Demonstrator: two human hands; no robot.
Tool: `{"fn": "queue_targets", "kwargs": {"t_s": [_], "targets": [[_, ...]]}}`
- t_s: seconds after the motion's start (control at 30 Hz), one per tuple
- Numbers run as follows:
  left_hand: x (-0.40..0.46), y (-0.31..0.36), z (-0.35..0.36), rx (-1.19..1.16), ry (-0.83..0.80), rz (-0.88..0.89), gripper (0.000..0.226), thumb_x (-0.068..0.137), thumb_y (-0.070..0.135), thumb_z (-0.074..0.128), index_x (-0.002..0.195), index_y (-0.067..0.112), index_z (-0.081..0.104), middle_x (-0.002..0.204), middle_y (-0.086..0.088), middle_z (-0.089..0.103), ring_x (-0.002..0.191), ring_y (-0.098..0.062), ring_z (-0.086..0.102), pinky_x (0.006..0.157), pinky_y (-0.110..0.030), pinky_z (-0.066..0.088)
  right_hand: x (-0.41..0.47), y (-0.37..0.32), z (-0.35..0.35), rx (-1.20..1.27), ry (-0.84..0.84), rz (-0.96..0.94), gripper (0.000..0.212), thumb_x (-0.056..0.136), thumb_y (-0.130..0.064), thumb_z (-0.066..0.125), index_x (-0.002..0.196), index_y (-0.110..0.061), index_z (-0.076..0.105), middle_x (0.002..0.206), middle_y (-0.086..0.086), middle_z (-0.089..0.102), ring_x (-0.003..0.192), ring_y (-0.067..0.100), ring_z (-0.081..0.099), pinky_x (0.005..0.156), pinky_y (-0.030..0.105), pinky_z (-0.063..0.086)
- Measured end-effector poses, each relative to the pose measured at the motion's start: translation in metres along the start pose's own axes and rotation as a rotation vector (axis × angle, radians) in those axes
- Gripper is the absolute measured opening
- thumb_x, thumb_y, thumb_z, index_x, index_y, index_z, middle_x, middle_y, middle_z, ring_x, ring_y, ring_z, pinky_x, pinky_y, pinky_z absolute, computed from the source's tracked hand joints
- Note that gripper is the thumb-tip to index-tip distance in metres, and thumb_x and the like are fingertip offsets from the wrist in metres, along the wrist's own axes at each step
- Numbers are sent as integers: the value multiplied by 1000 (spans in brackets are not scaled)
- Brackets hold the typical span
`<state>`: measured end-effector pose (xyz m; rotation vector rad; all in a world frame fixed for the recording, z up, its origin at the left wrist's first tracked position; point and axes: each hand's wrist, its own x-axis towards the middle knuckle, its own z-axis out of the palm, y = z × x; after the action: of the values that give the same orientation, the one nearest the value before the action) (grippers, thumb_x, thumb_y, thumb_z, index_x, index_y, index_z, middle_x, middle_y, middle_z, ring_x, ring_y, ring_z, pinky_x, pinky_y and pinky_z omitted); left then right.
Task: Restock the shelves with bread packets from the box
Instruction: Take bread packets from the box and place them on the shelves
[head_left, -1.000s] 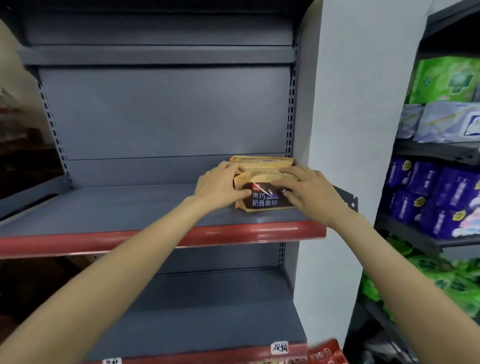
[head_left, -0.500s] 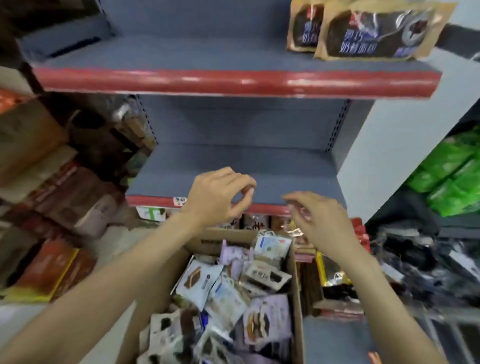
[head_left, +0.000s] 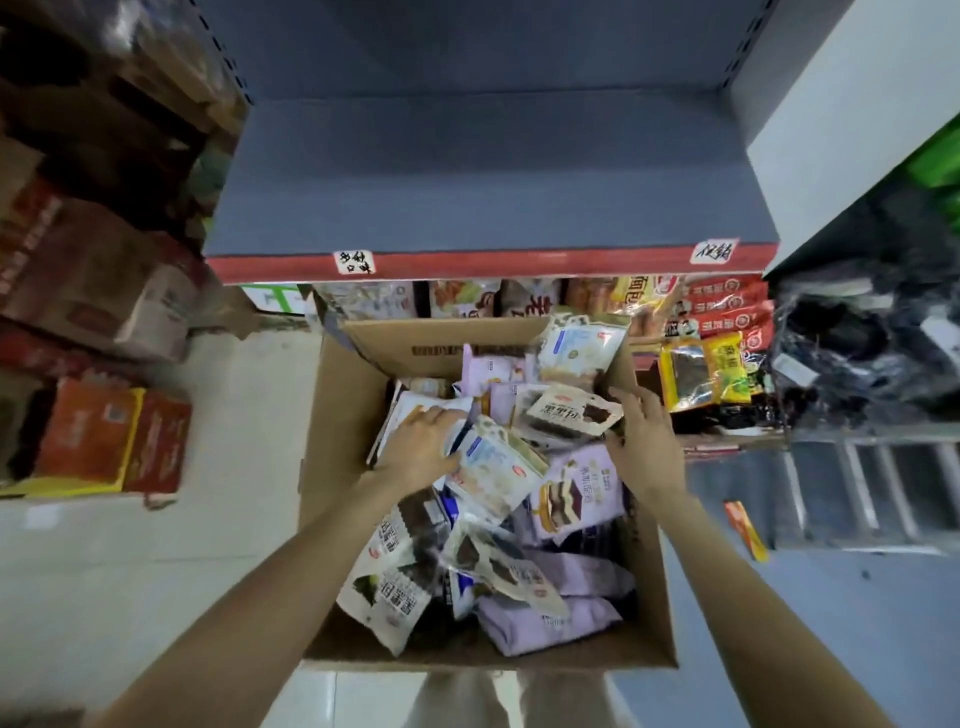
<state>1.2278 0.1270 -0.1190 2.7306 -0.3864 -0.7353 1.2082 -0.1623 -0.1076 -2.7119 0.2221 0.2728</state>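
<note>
An open cardboard box (head_left: 332, 415) on the floor holds several bread packets in white, purple and brown. My left hand (head_left: 421, 449) is inside the box and grips the left edge of a white and blue bread packet (head_left: 496, 467), fingers over it and thumb below. My right hand (head_left: 647, 441) reaches in from the right. Its straight fingers and thumb touch the right edge of a white packet with brown bread (head_left: 566, 415). Above the box is a grey shelf (head_left: 467, 171) with a red front strip (head_left: 519, 262); nothing lies on it.
The bottom shelf behind the box holds several snack packets (head_left: 717, 312). Cardboard cartons (head_left: 104, 291) and red boxes (head_left: 104, 441) stand on the left. Black-wrapped goods (head_left: 857, 353) and a metal ladder (head_left: 857, 483) lie on the right. A white pillar (head_left: 831, 130) borders the shelf.
My view dropped from the upper shelf, where both hands set down a brown packet, to the box. Both hands came down into the box and reached the packets.
</note>
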Motion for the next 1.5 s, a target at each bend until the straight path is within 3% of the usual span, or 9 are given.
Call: {"fn": "queue_targets", "kwargs": {"t_s": [0.13,0.27,0.37,0.6,0.8,0.9,1.13,1.37,1.5], "targets": [[23,11,12,-128,-40,17,54,93,29,54,143,24,32,142,-1,39,126,-24,43,96,-39,41,19,9,9,19,-44,72,49,87,-11,60,134,-15,46,133,11,47,119,32,47,85,44,49],[29,21,17,-142,11,31,39,97,28,48,133,15,41,107,-9,60,97,-25,56,61,-31,34,25,10,12,49,-7,-15,28,91,-21,59,116,-11,62,117,10,62,105,32,56,74,37,49],[32,19,19,-127,77,13,31,98,31,47,122,13,49,96,-9,63,88,-27,58,59,-32,30,37,8,7,45,105,-168,37,94,-37,47,101,-8,68,104,9,68,91,33,59,76,36,45],[30,12,22,-95,117,-9,27,96,37,49,113,17,54,93,-7,67,89,-28,62,65,-36,46,122,-15,-13,-118,42,-74,56,92,-14,58,142,-13,35,144,10,42,139,32,29,114,44,26],[-5,17,8,-211,202,18,21,97,28,50,107,11,56,93,-9,68,84,-30,63,75,-42,50,103,-18,-20,-110,81,-112,11,90,-13,59,92,-9,69,104,13,65,117,37,49,84,50,51],[-26,22,-11,-244,299,13,23,98,29,47,107,10,55,81,-8,64,70,-28,61,54,-33,40,79,-27,-38,-91,239,-318,9,87,-11,61,89,-6,68,98,11,67,102,38,57,77,49,52],[-58,40,-87,-103,659,5,20,97,33,47,102,16,56,70,3,58,59,-20,60,44,-25,32,33,-72,-132,-158,482,-625,8,83,-16,66,87,-10,64,59,4,65,38,25,58,37,27,42],[-85,74,-199,-100,1101,56,29,94,46,32,100,21,46,50,6,47,44,-25,53,39,-26,26,4,-131,-241,57,349,-711,9,93,-21,58,98,-15,62,83,-1,69,77,27,64,63,41,50],[-108,91,-273,25,1313,101,28,96,40,34,98,17,50,48,2,47,42,-27,51,38,-28,28,-10,-162,-304,110,376,-820,5,94,-23,55,91,-23,58,71,-13,62,61,0,56,59,37,47]]}}
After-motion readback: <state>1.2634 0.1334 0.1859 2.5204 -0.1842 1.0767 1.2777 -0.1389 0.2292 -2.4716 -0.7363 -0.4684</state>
